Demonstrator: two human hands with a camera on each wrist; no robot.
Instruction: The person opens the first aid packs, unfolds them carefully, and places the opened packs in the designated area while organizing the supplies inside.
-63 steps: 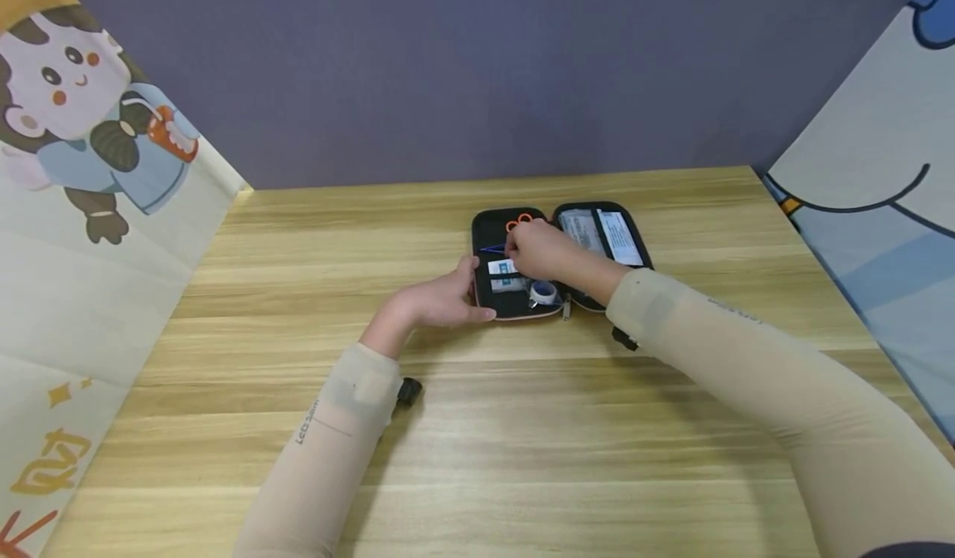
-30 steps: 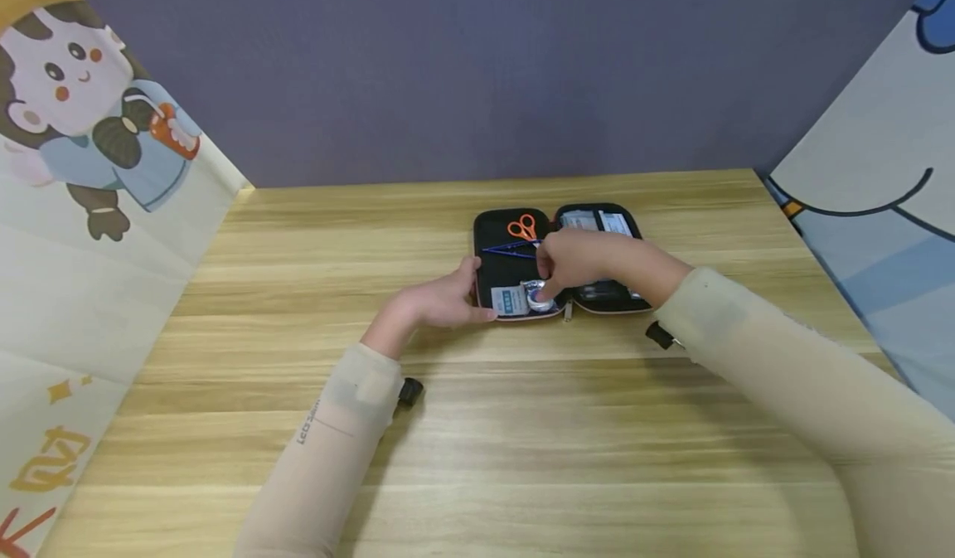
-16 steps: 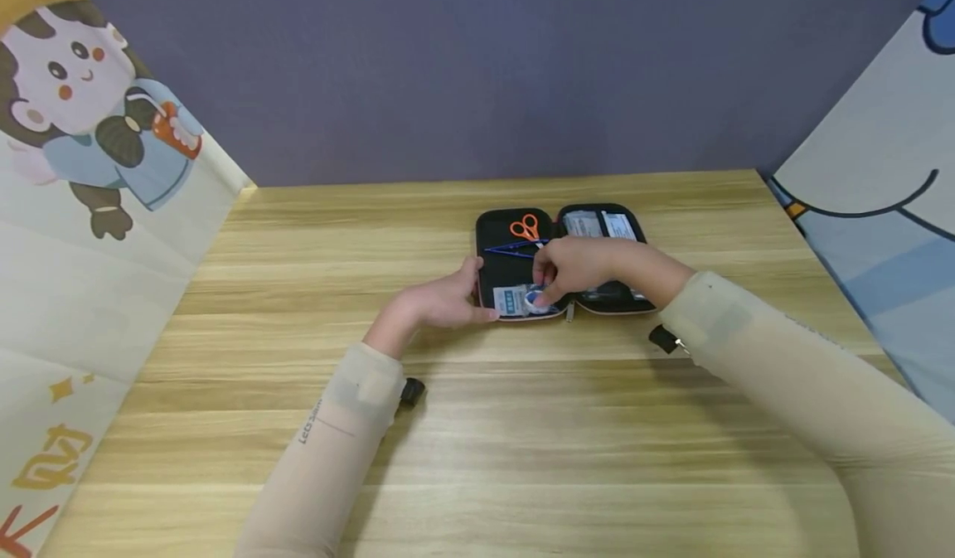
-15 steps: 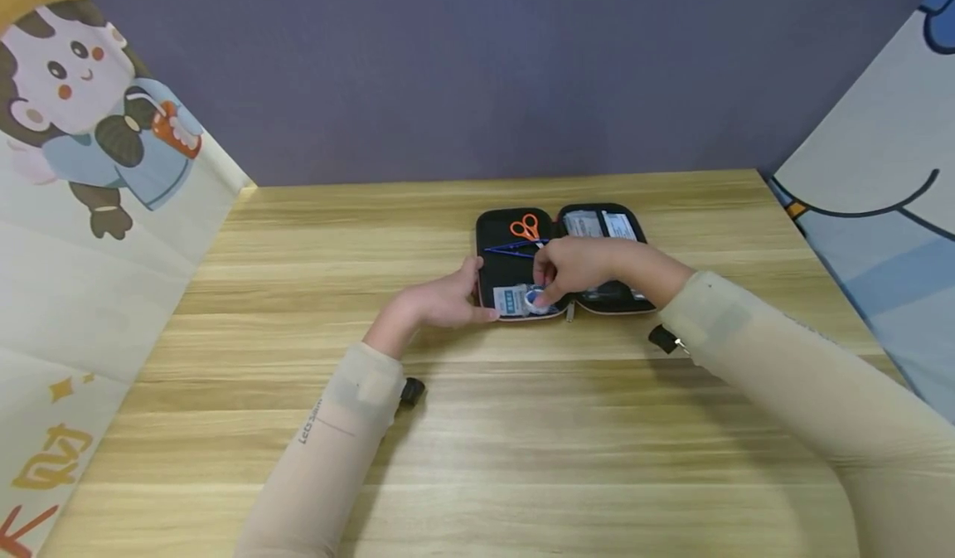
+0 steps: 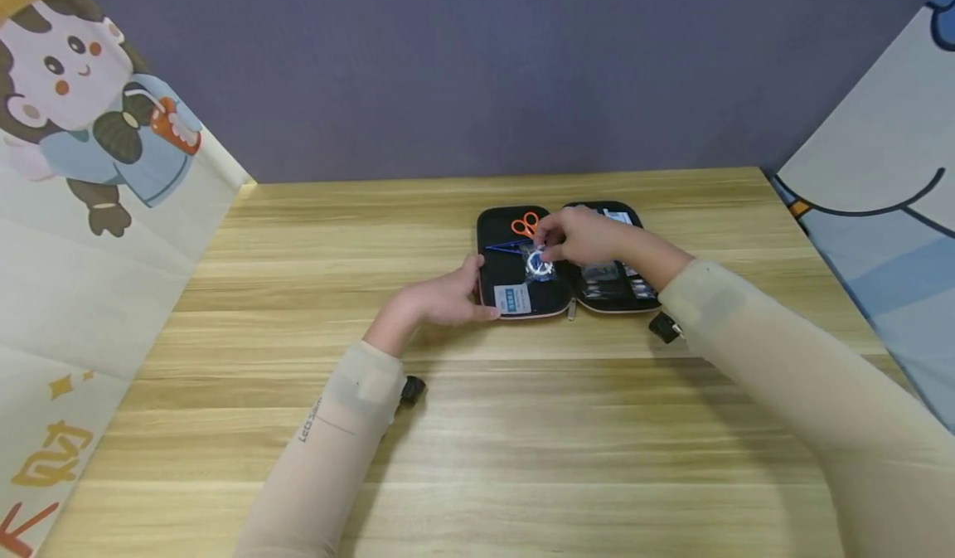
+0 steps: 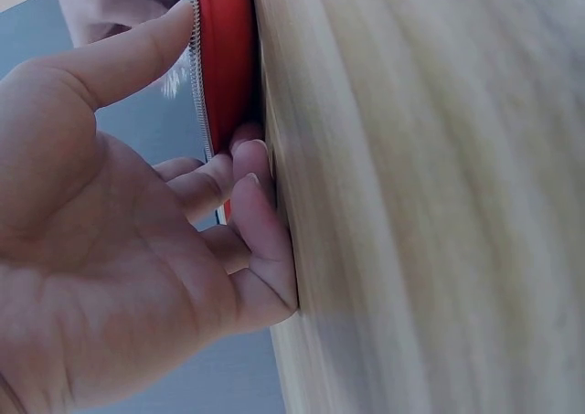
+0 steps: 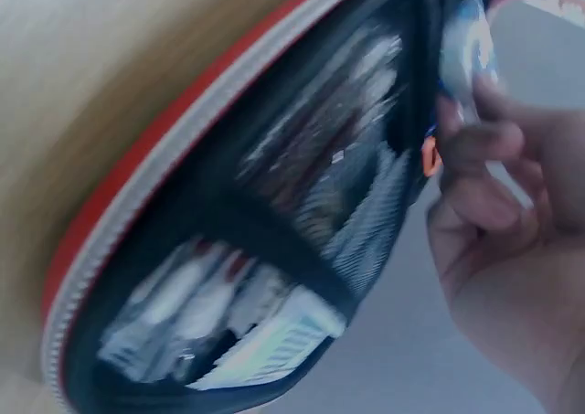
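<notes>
An unzipped first-aid case (image 5: 492, 225), black inside and red outside, lies spread on the table. At its left edge my left hand (image 5: 448, 299) grips the rim; in the left wrist view the thumb lies against the zip and the other fingers curl at the underside. My right hand (image 5: 585, 236) pinches a clear-wrapped tape roll (image 5: 539, 263), white with a blue centre, over the left half. Orange-handled scissors (image 5: 525, 224) and blue tweezers (image 5: 503, 247) lie beyond it, partly covered. A small white-and-blue packet (image 5: 512, 299) rests near the front edge.
The case's right half has mesh pockets (image 7: 366, 222) holding wrapped swabs and packets. Under everything is a wooden table (image 5: 477, 442). A grey-purple wall panel (image 5: 477, 69) stands behind, with cartoon-printed panels at both sides.
My right hand has drawn the tape roll from the case's front edge back toward its middle. Earlier, the white-and-blue packet shifted toward the front edge. My left hand has stayed in place.
</notes>
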